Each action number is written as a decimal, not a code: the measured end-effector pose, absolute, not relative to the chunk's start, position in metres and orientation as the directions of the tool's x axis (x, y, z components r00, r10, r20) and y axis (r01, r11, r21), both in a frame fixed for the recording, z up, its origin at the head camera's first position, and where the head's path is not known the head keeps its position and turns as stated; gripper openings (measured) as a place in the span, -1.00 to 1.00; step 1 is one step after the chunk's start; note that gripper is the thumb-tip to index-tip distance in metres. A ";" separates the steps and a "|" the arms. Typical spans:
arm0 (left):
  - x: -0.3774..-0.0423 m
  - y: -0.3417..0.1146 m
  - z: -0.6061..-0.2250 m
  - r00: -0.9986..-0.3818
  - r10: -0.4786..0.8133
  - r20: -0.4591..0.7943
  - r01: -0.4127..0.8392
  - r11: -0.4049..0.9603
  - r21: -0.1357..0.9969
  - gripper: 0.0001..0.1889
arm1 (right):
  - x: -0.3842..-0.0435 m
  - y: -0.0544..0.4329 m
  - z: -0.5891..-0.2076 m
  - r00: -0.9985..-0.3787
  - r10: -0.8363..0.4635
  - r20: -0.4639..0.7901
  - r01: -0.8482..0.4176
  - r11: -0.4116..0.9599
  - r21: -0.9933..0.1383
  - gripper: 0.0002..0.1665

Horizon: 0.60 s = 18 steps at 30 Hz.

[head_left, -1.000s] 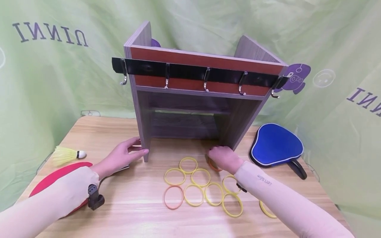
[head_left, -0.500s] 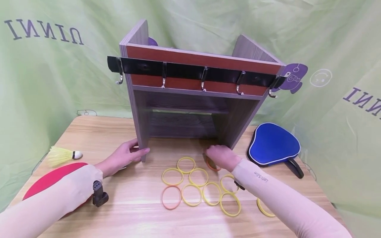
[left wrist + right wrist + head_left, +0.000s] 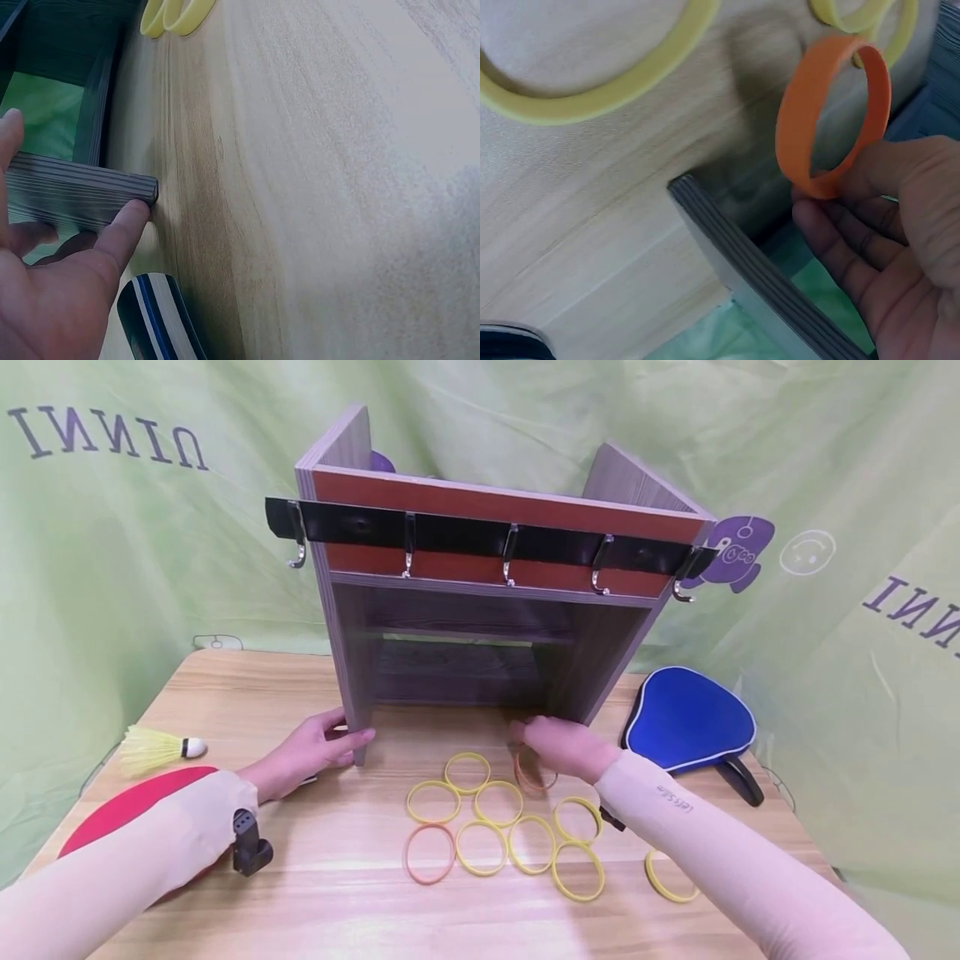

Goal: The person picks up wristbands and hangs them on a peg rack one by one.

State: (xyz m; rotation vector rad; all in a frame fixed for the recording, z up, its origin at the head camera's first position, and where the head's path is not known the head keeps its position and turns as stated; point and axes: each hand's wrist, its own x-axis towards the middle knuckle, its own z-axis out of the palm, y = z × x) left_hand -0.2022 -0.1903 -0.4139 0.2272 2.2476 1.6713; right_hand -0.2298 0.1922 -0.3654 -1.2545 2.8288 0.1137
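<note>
A grey wood-grain shelf unit [image 3: 349,677] stands on the table, with a black rail of silver hooks [image 3: 457,531] across its red front board. My left hand [image 3: 315,752] grips the lower end of its left side panel, thumb in front; the left wrist view shows the panel [image 3: 82,187] between thumb and fingers. My right hand [image 3: 562,745] pinches an orange silicone wristband [image 3: 802,120] between thumb and fingers, beside the right panel [image 3: 757,277]. The band is tilted up on edge and casts a shadow on the wood. Several yellow wristbands [image 3: 482,871] and another orange band [image 3: 430,882] lie in front.
A blue paddle case [image 3: 693,718] with a black handle lies at the right. At the left are a yellow shuttlecock [image 3: 153,750] and a red paddle [image 3: 135,797], partly under my left sleeve. One yellow band [image 3: 660,887] lies beside my right forearm. Green printed cloth [image 3: 480,410] hangs behind.
My right hand has raised the orange wristband from the tabletop and tilted it. The left hand keeps its hold on the panel. The head view has shifted slightly.
</note>
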 end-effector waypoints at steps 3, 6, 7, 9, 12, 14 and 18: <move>-0.203 -0.191 -0.414 -0.932 0.319 -0.172 -0.075 0.295 0.952 -0.19 | -0.231 0.193 -0.359 -0.660 -0.748 -0.066 -0.747 0.663 -0.039 -0.80; -0.203 -0.191 -0.413 -0.931 0.319 -0.176 -0.076 0.303 0.950 -0.19 | -0.232 0.193 -0.353 -0.652 -0.757 -0.042 -0.745 0.649 -0.151 -0.86; -0.203 -0.191 -0.412 -0.931 0.318 -0.178 -0.078 0.304 0.949 -0.19 | -0.232 0.193 -0.351 -0.652 -0.758 -0.033 -0.740 0.645 -0.191 -0.86; -0.203 -0.191 -0.411 -0.930 0.319 -0.181 -0.079 0.308 0.948 -0.19 | -0.233 0.192 -0.348 -0.656 -0.754 -0.018 -0.722 0.635 -0.276 -0.85; -0.202 -0.190 -0.409 -0.928 0.321 -0.187 -0.086 0.305 0.949 -0.21 | -0.232 0.189 -0.344 -0.675 -0.737 -0.033 -0.662 0.626 -0.413 -0.81; -0.201 -0.189 -0.407 -0.927 0.326 -0.187 -0.084 0.304 0.949 -0.22 | -0.231 0.186 -0.341 -0.692 -0.719 -0.065 -0.594 0.618 -0.515 -0.80; -0.201 -0.188 -0.407 -0.925 0.334 -0.181 -0.076 0.304 0.950 -0.22 | -0.224 0.176 -0.334 -0.705 -0.697 -0.132 -0.416 0.556 -0.719 -0.82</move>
